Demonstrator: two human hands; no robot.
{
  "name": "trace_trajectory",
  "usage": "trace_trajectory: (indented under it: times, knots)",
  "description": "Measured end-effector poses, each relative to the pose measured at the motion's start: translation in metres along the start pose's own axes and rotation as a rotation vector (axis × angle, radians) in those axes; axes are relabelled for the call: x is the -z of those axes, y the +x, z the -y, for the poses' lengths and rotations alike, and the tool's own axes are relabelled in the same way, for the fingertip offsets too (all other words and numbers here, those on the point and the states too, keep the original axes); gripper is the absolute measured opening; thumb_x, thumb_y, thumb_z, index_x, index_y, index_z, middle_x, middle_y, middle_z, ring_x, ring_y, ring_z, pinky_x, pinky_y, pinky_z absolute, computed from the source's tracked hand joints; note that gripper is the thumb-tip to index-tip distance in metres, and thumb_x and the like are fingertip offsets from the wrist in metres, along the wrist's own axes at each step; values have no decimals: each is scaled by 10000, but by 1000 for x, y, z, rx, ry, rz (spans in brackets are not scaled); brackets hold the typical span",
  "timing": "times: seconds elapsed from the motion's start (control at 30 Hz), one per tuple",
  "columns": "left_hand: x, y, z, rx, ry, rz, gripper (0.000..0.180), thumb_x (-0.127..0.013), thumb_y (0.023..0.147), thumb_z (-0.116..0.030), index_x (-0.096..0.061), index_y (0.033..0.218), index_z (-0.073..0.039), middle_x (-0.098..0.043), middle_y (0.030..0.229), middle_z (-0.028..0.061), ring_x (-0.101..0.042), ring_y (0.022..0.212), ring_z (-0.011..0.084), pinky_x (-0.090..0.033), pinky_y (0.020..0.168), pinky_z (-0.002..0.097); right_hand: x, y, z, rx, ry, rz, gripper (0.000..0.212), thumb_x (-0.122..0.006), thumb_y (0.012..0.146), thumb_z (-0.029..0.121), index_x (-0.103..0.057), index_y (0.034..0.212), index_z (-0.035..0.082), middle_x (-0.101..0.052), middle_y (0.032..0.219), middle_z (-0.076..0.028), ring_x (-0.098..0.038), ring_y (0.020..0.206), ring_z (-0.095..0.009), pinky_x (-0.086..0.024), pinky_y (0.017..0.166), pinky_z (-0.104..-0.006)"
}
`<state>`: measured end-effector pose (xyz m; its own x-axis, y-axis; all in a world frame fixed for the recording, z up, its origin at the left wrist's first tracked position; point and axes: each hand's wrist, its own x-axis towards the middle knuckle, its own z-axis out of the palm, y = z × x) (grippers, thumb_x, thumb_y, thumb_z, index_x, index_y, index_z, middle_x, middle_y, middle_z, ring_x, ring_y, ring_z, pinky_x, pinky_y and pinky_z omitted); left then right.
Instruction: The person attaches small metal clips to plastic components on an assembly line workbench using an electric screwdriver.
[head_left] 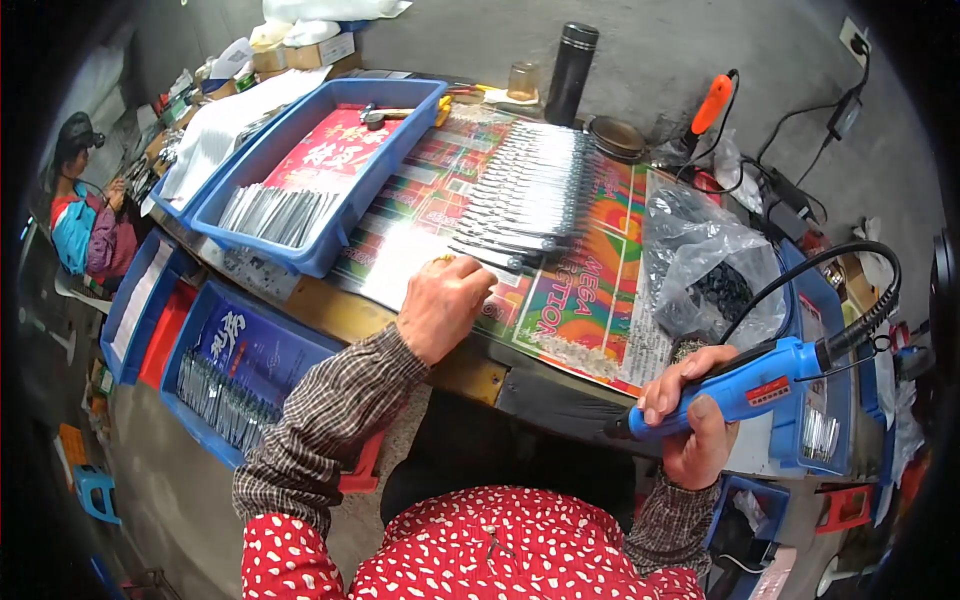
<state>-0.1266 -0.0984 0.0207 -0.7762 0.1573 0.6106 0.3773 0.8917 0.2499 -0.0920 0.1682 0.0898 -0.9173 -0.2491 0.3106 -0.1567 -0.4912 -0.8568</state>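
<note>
The right hand (697, 448), at the lower right of the frame, is closed around a blue power tool (750, 388). The tool is held at a slant, its dark tip pointing toward the left of the frame. A black cable (898, 275) leaves the rear end of the tool and loops upward.

The left hand (442, 305), at the centre of the frame, has its fingers curled in, back of the hand uppermost. Whether it holds anything cannot be told. It is positioned just beside the near end of a row of slender silver pieces (530, 190).

The row of silver pieces occupies the upper centre. The pieces lie side by side on a colourful printed sheet (590, 335) covering the table.

A clear plastic bag (745, 240) with small black parts (722, 288) rests right of centre, above the right hand. A blue tray (298, 260) at the upper left contains similar silver strips (280, 215) and a red packet (330, 140). A second blue tray (203, 436) is located at the lower left, below table level. A black flask (572, 75) stands upright at top centre. Another person (95, 215) is seated at the far left.
</note>
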Motion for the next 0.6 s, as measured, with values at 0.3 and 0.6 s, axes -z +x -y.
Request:
trace_trajectory:
  times: [0.3,0.6]
  knots:
    - [-36,25,14,-36,123,28,55,-578,710,-99,-571,756,-70,-557,769,72,-563,753,260,-473,655,360,11,1,1,43,-94,-33,375,-664,748,268,-398,926,71,-471,618,-45,-494,523,-155,-439,569,-312]
    - [-31,25,5,-51,187,108,75,-581,705,-113,-576,769,-73,-531,766,77,-564,755,253,-467,653,359,19,3,-2,142,22,-68,363,-663,729,148,-409,956,23,-493,638,-84,-495,571,-170,-425,564,-313]
